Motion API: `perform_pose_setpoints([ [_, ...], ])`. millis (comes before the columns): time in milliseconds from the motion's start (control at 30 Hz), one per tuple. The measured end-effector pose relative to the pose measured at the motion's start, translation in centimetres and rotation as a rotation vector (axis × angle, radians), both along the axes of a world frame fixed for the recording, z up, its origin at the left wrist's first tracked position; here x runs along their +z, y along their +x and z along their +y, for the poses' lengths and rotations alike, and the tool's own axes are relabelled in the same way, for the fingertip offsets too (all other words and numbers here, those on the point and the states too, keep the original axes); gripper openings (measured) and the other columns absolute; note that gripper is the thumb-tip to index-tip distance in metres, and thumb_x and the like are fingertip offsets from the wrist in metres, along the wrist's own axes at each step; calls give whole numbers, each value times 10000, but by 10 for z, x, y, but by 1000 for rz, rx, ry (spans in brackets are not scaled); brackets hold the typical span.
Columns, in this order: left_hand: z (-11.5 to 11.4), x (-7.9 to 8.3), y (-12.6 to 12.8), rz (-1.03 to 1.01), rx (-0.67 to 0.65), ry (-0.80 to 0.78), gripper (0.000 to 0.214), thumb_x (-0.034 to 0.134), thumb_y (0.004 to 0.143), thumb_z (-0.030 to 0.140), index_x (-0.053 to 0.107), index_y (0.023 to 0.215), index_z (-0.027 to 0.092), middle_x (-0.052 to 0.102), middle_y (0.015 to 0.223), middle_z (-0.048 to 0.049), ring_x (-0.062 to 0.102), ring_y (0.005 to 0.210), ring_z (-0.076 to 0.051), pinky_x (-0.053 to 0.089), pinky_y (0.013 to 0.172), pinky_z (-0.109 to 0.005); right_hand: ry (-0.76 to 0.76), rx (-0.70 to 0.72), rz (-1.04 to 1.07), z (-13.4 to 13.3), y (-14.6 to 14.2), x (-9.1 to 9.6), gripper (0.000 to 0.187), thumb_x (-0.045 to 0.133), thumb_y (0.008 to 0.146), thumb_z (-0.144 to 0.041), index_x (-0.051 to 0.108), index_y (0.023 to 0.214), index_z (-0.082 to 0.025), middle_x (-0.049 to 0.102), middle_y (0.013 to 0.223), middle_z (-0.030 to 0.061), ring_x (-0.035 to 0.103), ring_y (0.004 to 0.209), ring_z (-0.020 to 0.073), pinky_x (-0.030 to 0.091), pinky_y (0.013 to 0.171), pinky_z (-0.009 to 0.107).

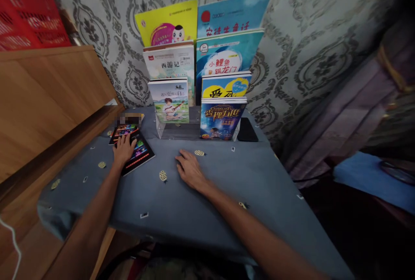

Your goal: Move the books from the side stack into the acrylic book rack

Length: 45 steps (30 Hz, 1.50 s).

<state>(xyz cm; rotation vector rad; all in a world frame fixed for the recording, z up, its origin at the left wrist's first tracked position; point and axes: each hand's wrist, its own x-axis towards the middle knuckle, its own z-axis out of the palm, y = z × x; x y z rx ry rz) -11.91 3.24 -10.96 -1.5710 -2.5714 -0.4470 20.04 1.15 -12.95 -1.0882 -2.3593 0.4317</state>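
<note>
One dark book (142, 153) flat under left grip (123, 149); right grip (189, 169) well apart.

Grey damask wallpaper (324, 33) covers the back wall. A wooden cabinet (42, 98) stands at the left – a red crate (26, 16) on top. Purple-grey curtains (350, 111) hang at the right in dim light, near the table's blue-grey cloth (246, 185)

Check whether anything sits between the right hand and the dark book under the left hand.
Nothing visible does. The left hand lies on the dark book. Between it and the right hand there is only tablecloth with a small stitched motif.
</note>
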Motion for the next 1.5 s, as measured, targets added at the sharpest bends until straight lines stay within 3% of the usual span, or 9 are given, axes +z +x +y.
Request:
perform_pose_setpoints([
  [233, -21, 1, 30, -7, 33, -41, 591, 282, 993, 493, 396, 1492, 197, 374, 1579, -179, 317, 1459, -384, 326, 1088, -686, -12, 6, -16, 0, 0, 4, 349, 526, 928, -150, 658, 1248, -109, 531, 1446, 199, 471, 1373, 268, 357, 1156, 453],
  [367, -36, 12, 57, 136, 13, -114, 536, 339, 986, 494, 513, 1385, 181, 564, 1382, -226, 494, 1282, -419, 438, 954, -665, -27, 3, -25, -1, 1, 7, 353, 515, 941, -166, 651, 1260, -102, 537, 1441, 195, 468, 1374, 273, 355, 1157, 447],
  [533, -57, 26, 93, 297, -64, -171, 538, 415, 954, 572, 638, 1209, 154, 639, 1163, -242, 605, 1061, -423, 506, 792, -531, -59, -38, 59, -2, 2, 7, 361, 451, 992, -222, 638, 1281, -113, 577, 1400, 179, 505, 1336, 251, 370, 1149, 438],
  [700, -65, 34, 111, 331, -145, -220, 472, 351, 1001, 441, 673, 1139, 125, 663, 1093, -228, 656, 987, -372, 499, 752, -425, -49, -72, 142, 3, 2, -1, 363, 448, 990, -238, 636, 1276, -118, 585, 1385, 177, 505, 1331, 258, 378, 1145, 445],
  [867, -65, 34, 113, 310, -198, -227, 445, 333, 1010, 373, 669, 1165, 125, 680, 1076, -205, 676, 970, -339, 502, 752, -402, -7, -109, 129, 8, 3, -9, 333, 505, 944, -198, 664, 1235, -167, 575, 1392, 151, 507, 1321, 267, 384, 1136, 473],
  [1133, -65, 25, 96, 262, -279, -115, 387, 361, 1000, 339, 672, 1148, 164, 656, 1074, -140, 641, 1043, -289, 519, 793, -362, 28, -99, 37, 9, 6, -6, 367, 484, 943, -185, 639, 1271, -131, 561, 1408, 168, 495, 1334, 274, 381, 1145, 467],
  [1333, -50, 13, 68, 186, -386, -83, 405, 377, 988, 281, 616, 1305, 207, 636, 1111, -108, 607, 1097, -249, 507, 878, -333, 55, -89, 18, 9, 8, -8, 373, 458, 958, -208, 636, 1278, -136, 564, 1400, 175, 502, 1318, 276, 391, 1133, 480],
  [1500, -37, 8, 68, 192, -396, -86, 425, 368, 997, 294, 586, 1357, 235, 612, 1061, -95, 600, 1043, -244, 503, 845, -335, 90, -98, -2, 8, 8, -7, 365, 442, 968, -217, 635, 1274, -167, 583, 1375, 151, 515, 1297, 268, 402, 1115, 501],
])
